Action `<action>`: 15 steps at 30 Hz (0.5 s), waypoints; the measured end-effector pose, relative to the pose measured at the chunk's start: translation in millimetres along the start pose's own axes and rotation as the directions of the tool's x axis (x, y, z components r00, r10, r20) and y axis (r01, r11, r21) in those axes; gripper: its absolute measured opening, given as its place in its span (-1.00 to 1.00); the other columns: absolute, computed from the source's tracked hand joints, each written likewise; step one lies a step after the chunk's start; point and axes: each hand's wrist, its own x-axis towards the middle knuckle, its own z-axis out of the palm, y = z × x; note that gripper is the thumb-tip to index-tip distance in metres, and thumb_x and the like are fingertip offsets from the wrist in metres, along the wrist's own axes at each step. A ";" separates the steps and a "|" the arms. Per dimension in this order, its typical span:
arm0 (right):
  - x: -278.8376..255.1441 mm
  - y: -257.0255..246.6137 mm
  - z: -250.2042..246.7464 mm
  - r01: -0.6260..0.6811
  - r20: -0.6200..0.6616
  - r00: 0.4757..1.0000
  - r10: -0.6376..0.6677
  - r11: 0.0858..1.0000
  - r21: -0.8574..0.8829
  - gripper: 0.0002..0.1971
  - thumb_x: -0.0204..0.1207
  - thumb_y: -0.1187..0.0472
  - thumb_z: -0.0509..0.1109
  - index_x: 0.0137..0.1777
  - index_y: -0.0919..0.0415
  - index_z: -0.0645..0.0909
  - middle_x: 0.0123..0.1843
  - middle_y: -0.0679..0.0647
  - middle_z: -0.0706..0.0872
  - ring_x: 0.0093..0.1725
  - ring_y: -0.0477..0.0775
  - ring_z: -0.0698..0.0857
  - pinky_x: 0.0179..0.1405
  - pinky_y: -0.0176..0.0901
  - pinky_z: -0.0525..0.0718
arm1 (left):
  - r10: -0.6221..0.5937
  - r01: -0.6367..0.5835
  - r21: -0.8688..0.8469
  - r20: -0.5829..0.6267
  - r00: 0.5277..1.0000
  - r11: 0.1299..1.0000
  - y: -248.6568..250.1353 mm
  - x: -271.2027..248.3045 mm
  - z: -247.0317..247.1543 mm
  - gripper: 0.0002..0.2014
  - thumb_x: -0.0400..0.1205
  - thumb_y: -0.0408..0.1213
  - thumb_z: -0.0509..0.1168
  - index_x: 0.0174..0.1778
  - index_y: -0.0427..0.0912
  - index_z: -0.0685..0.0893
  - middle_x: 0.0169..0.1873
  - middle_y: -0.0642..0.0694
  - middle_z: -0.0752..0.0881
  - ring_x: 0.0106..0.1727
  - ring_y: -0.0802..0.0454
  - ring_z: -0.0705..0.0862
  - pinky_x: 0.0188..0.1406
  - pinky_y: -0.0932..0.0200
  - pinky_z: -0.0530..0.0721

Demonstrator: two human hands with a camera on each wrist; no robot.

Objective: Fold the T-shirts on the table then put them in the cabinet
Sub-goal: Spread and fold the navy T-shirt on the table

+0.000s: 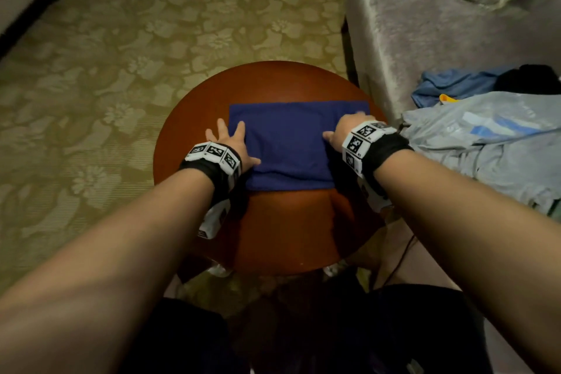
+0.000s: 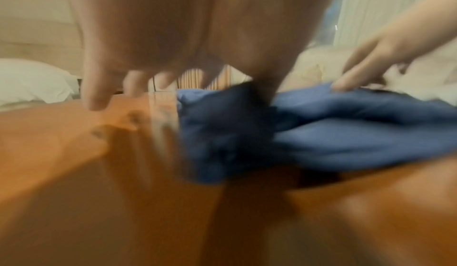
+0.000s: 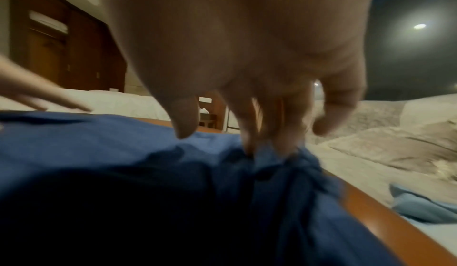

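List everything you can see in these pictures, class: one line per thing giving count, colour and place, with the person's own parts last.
T-shirt: one, dark blue, folded into a rectangle, lying on the table.
Table: one, round, reddish-brown wood, in front of the person.
Carpet: one, olive with a pale flower pattern, under and beyond the table.
Bed: one, greyish cover, right of the table.
Clothes pile: light grey, lighter blue and black pieces, on the bed; count unclear.
Left hand: one, fingers spread, on the T-shirt's left edge.
Right hand: one, fingers down on the T-shirt's right edge.
Wrist bands: two, black with black-and-white markers, one on each wrist.
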 end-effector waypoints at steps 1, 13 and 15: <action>-0.3 -4.9 2.7 -0.029 -0.005 1.000 0.030 0.998 0.056 -0.32 0.56 -0.25 0.26 0.56 0.15 0.31 0.58 0.24 0.26 0.50 0.35 0.33 0.42 0.22 0.40 | -0.007 0.006 -0.049 -0.021 1.000 0.999 0.9 -1.6 -1.8 -0.08 0.58 -0.01 0.37 0.68 0.15 -0.14 0.67 -0.16 -0.27 0.65 -0.37 -0.10 0.60 -0.29 0.11; 1.1 -9.1 30.0 0.051 0.220 0.972 -0.082 0.989 0.140 0.09 0.35 -0.49 0.26 0.69 -0.07 -0.27 0.71 0.08 -0.32 0.66 0.38 -0.27 0.60 0.37 -0.13 | 0.132 -0.137 -0.120 -0.049 0.990 0.983 -14.6 -10.2 7.1 -0.15 0.54 -0.32 0.26 0.68 0.10 -0.05 0.62 -0.16 0.13 0.54 -0.30 0.16 0.53 -0.10 0.29; 1.2 -6.9 30.5 0.053 0.206 0.974 -0.093 0.980 0.190 0.06 0.37 -0.47 0.27 0.69 -0.09 -0.23 0.71 0.07 -0.30 0.66 0.36 -0.27 0.61 0.37 -0.11 | 0.111 -0.120 -0.165 -0.062 0.992 0.979 -11.0 -12.4 5.7 -0.16 0.55 -0.33 0.24 0.68 0.10 -0.06 0.60 -0.17 0.18 0.53 -0.30 0.21 0.52 -0.10 0.31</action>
